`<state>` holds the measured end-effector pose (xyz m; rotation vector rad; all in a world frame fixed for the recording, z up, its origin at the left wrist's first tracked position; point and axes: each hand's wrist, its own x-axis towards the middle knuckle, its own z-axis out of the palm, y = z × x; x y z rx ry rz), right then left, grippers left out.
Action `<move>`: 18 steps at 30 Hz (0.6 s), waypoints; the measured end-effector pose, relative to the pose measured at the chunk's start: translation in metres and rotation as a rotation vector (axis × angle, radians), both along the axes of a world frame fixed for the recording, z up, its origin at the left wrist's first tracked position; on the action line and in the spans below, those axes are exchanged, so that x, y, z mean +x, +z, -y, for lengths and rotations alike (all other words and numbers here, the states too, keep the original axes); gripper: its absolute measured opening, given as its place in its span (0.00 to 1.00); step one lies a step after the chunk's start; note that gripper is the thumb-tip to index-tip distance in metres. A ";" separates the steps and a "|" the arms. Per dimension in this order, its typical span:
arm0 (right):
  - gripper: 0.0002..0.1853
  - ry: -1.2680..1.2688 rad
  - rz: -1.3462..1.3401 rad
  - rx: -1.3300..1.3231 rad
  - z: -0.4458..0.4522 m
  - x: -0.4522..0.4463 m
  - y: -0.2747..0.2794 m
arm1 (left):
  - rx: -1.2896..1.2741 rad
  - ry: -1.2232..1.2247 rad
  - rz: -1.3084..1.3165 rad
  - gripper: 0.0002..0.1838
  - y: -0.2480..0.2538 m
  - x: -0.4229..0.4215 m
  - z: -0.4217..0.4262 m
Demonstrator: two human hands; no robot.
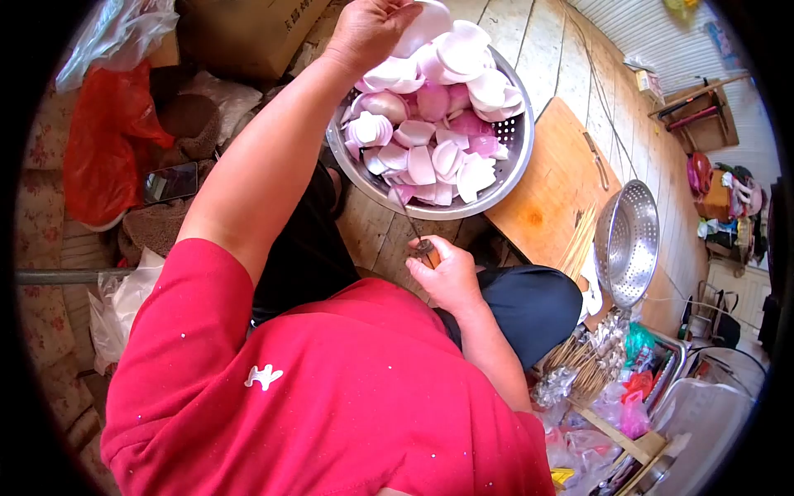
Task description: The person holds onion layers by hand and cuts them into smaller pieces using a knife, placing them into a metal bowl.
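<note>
A perforated metal colander holds many cut pieces of purple and white onion. Over its far side, the fingers of my left hand are closed on a pale onion piece. Nearer my lap, my right hand grips the wooden handle of a thin metal tool. Its narrow shaft points up toward the colander's near rim, with a bit of onion by the tip. Whether the shaft is a spike or a blade seen edge-on, I cannot tell.
Right of the colander lies a wooden board with a knife and thin wooden sticks. A second colander stands tilted beside it. Foil-wrapped bundles of sticks are lower right. A red plastic bag and a phone are left.
</note>
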<state>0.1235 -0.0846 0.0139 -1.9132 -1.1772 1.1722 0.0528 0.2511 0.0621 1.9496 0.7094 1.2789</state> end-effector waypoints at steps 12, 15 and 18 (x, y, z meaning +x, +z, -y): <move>0.10 -0.448 -0.092 0.165 0.001 0.015 -0.001 | -1.024 -0.356 -0.233 0.22 -0.014 0.013 0.094; 0.10 -0.498 -0.048 0.136 -0.001 0.020 -0.001 | -1.111 -0.385 -0.222 0.19 -0.013 0.013 0.105; 0.11 -0.506 0.000 0.066 -0.005 0.022 0.005 | -1.100 -0.393 -0.243 0.19 -0.017 0.014 0.110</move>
